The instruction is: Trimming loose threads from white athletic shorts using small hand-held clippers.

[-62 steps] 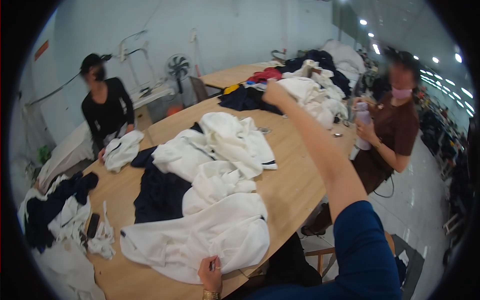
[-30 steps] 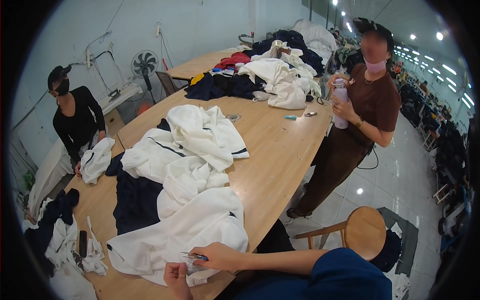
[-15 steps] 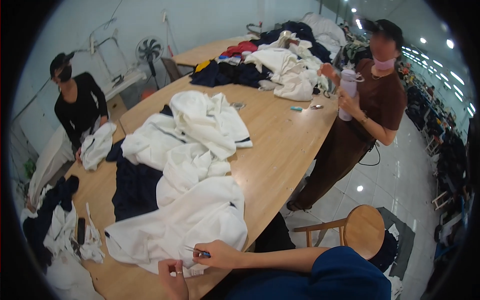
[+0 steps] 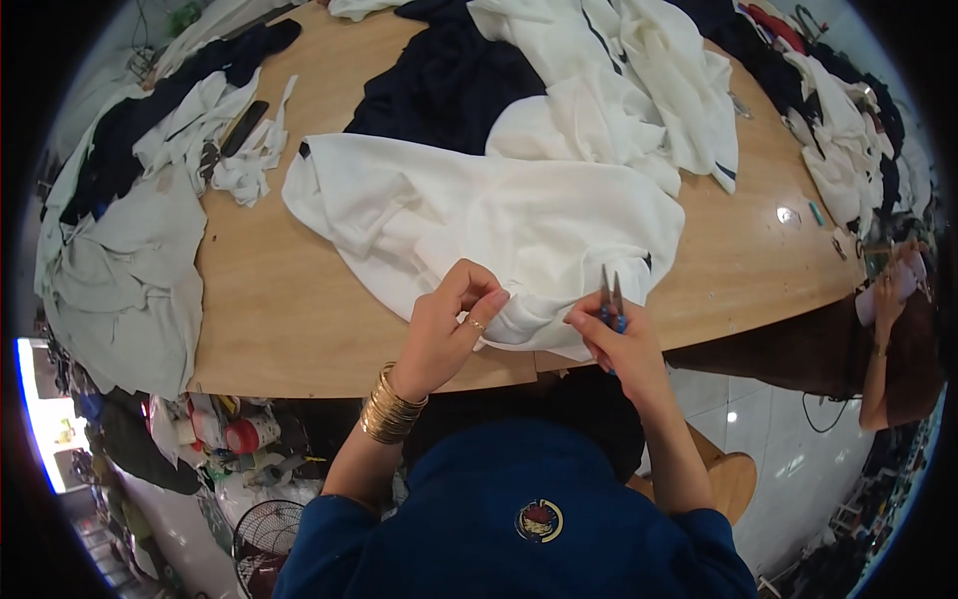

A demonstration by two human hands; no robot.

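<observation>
A white garment [image 4: 459, 200] with small dark trim lies spread on the table's near edge. At its near border my left hand [image 4: 446, 327] is closed, thumb and forefinger pinching a bit of the white cloth. My right hand [image 4: 631, 347] is wrapped round small thread snips [image 4: 611, 292] with blue handles. Their two metal blades point away from me, slightly apart, over the cloth. The thumb and forefinger of that hand come up to the garment's edge; whether they grip it I cannot tell.
Beyond lie a dark navy garment [image 4: 439, 85] and more white garments [image 4: 579, 130]. At left, a black oblong object [image 4: 244, 128] rests among white scraps, near a grey cloth [image 4: 130, 285]. A person [image 4: 883, 349] with a pale bottle stands at right. A wooden stool [image 4: 733, 486] is by my right elbow.
The view has swung down toward my lap and hands. My hands are farther apart along the garment's near edge. The snips, still in my right hand, have turned from pointing left to pointing away.
</observation>
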